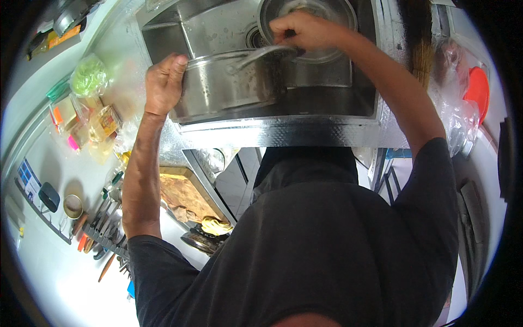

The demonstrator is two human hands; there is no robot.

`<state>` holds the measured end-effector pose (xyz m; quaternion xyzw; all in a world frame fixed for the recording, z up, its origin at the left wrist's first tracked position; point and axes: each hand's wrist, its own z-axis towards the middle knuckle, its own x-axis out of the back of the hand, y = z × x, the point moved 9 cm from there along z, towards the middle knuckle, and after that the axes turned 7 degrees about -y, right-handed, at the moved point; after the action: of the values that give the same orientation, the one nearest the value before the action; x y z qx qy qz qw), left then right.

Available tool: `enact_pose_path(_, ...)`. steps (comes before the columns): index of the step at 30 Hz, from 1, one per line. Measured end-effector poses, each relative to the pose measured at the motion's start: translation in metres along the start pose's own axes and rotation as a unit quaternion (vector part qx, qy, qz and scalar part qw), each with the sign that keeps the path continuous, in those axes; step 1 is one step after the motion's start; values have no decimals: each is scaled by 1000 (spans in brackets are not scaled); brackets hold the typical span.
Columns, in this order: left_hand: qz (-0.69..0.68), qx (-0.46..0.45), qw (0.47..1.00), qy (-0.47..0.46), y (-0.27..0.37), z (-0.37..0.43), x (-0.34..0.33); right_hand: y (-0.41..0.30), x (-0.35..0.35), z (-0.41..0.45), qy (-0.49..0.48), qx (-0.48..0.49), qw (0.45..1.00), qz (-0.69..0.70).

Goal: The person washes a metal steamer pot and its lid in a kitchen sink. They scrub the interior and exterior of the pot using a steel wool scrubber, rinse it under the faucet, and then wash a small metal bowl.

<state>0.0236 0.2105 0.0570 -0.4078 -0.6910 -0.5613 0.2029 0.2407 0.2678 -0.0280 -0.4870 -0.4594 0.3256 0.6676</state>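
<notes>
A large stainless steel pot (233, 88) is held up over the near left part of the steel sink (220, 24). My left hand (165, 81) grips the pot's left end, thumb at the rim. A loop handle (261, 55) stands out from the pot's near side, towards the right. My right hand (300, 32), its fingers curled, is at the far end of this handle. Whether it grips the handle or something small is hidden. Behind that hand a round metal bowl (352, 20) rests in the sink, partly covered by my forearm. The drain (255, 37) shows beside the bowl.
A metal-clad counter edge (278, 133) runs between my body and the sink. Left are bagged goods (102, 122), a wooden chopping board (192, 194) and a wall rack of knives (102, 237). Right are a bristle broom (421, 61), plastic bags (453, 106) and a red plastic item (478, 94).
</notes>
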Motion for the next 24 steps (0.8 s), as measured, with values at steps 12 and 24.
enact_pose_path(12,2,17,1000,-15,-8,-1,1,13,-4,-3,-8,-14,1000,14)
enact_pose_path(24,-14,21,1000,2,-9,1,2,73,-59,-44,-41,-104,994,9)
